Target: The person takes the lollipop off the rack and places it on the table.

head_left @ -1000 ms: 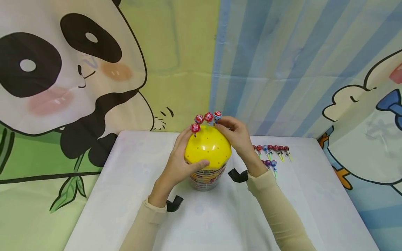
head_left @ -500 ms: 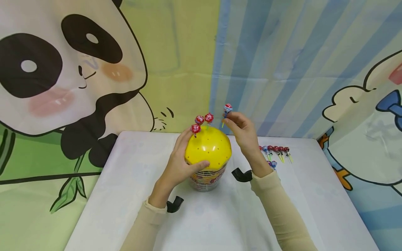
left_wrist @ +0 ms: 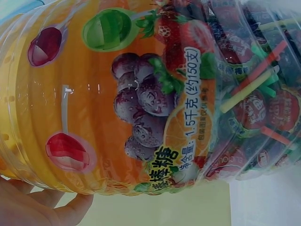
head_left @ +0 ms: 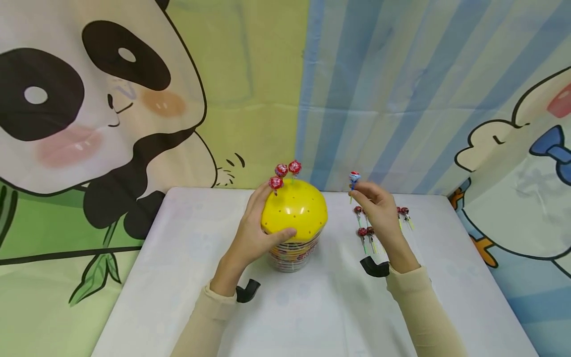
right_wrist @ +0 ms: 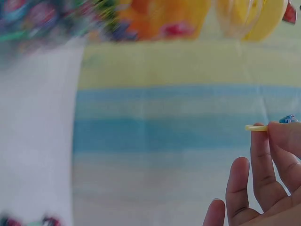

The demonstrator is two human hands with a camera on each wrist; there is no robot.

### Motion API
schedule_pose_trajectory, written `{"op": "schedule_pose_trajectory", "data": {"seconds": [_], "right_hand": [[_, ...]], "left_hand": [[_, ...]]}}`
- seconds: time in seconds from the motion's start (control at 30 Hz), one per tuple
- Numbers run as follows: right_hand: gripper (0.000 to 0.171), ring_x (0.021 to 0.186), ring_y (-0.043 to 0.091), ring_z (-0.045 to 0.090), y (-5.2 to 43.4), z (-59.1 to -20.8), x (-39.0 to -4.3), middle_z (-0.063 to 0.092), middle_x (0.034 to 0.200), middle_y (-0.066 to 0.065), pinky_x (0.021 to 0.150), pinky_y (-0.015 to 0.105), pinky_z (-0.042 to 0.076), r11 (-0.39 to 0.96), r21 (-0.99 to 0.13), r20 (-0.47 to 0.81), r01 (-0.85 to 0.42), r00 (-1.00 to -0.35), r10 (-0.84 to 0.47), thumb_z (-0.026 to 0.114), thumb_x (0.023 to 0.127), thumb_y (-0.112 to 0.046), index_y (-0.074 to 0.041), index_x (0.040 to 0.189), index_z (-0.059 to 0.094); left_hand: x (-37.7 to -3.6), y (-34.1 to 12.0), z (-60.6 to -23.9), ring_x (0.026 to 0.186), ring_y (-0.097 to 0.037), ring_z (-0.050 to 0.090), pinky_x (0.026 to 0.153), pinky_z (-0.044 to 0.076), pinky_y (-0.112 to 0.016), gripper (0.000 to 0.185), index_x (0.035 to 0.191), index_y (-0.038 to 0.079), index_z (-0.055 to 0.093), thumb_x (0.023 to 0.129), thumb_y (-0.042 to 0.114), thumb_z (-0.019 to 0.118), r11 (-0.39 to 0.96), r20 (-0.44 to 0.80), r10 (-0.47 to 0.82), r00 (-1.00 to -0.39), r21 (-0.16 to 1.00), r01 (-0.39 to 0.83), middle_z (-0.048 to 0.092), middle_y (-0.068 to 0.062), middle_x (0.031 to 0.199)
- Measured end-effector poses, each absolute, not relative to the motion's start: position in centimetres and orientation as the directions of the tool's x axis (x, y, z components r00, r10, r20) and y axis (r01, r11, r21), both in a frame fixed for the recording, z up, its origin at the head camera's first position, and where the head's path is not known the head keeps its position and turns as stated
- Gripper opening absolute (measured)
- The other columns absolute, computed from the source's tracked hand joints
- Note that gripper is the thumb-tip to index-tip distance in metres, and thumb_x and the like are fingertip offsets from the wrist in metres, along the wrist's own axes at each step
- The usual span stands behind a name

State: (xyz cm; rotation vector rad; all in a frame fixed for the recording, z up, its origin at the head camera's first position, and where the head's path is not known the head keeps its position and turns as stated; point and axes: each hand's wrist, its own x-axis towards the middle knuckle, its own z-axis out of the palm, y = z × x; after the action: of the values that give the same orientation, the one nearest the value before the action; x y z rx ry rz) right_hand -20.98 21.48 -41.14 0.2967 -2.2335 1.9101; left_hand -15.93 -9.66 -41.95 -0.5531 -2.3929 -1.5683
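Both hands (head_left: 256,228) (head_left: 379,210) curled — right raised

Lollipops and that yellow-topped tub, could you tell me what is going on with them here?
A person's left hand grips the yellow domed lid of a candy tub on the white table. Three lollipops stand in the lid's holes. The right hand pinches a blue-wrapped lollipop beside the tub, above loose lollipops lying on the table.
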Motion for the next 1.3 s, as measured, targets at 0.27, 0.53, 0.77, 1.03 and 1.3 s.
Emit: {"op": "schedule_pose_trajectory", "data": {"seconds": [0.27, 0.53, 0.77, 1.03, 1.3], "right_hand": [[0.041, 0.105, 0.01, 0.058, 27.7, -44.2, -19.3, 0.066, 0.112, -0.003, 0.086, 0.021, 0.048, 0.343, -0.933, 0.145, -0.106, -0.986, 0.088, 0.066, 0.098, -0.03, 0.001, 0.125, 0.065], [0.043, 0.098, 0.004, 0.056, 33.2, -48.7, -18.3, 0.068, 0.113, 0.002, 0.081, 0.024, 0.045, 0.509, -0.859, 0.054, 0.057, -0.978, 0.2, 0.062, 0.1, -0.031, 0.002, 0.128, 0.063], [0.039, 0.1, 0.025, 0.055, 35.7, -51.8, -18.4, 0.065, 0.117, 0.018, 0.074, 0.037, 0.044, 0.595, -0.769, -0.094, 0.234, -0.962, 0.256, 0.059, 0.101, -0.028, 0.0, 0.127, 0.065], [0.033, 0.095, 0.035, 0.057, 36.4, -53.8, -18.8, 0.066, 0.11, 0.023, 0.071, 0.039, 0.045, 0.678, -0.65, -0.168, 0.343, -0.935, 0.312, 0.06, 0.098, -0.022, 0.002, 0.119, 0.068], [0.032, 0.094, 0.035, 0.058, 36.6, -54.3, -18.8, 0.068, 0.106, 0.019, 0.072, 0.042, 0.044, 0.701, -0.623, -0.191, 0.347, -0.937, 0.294, 0.06, 0.098, -0.023, 0.002, 0.116, 0.068]], "left_hand": [[-16.0, -9.6, -41.9, 0.134, -0.021, 0.041, 0.1, 0.046, -0.051, 0.098, 0.156, 0.045, 0.024, 0.077, 0.055, 0.081, 0.348, 0.386, 0.189, -0.903, 0.834, 0.429, 0.018, 0.019, 0.16], [-16.0, -9.6, -41.8, 0.134, -0.02, 0.041, 0.1, 0.046, -0.05, 0.097, 0.156, 0.045, 0.025, 0.077, 0.055, 0.081, 0.341, 0.391, 0.193, -0.9, 0.833, 0.436, 0.018, 0.019, 0.16], [-16.0, -9.6, -41.9, 0.134, -0.02, 0.041, 0.1, 0.046, -0.051, 0.097, 0.156, 0.045, 0.025, 0.077, 0.057, 0.079, 0.349, 0.391, 0.185, -0.902, 0.831, 0.432, 0.017, 0.019, 0.16], [-16.0, -9.6, -42.0, 0.134, -0.02, 0.041, 0.1, 0.046, -0.051, 0.097, 0.156, 0.045, 0.025, 0.077, 0.057, 0.08, 0.35, 0.391, 0.185, -0.902, 0.831, 0.432, 0.018, 0.019, 0.16], [-16.0, -9.6, -41.9, 0.135, -0.02, 0.04, 0.101, 0.045, -0.052, 0.096, 0.156, 0.045, 0.026, 0.076, 0.058, 0.079, 0.354, 0.393, 0.18, -0.902, 0.829, 0.432, 0.017, 0.019, 0.16]]}}
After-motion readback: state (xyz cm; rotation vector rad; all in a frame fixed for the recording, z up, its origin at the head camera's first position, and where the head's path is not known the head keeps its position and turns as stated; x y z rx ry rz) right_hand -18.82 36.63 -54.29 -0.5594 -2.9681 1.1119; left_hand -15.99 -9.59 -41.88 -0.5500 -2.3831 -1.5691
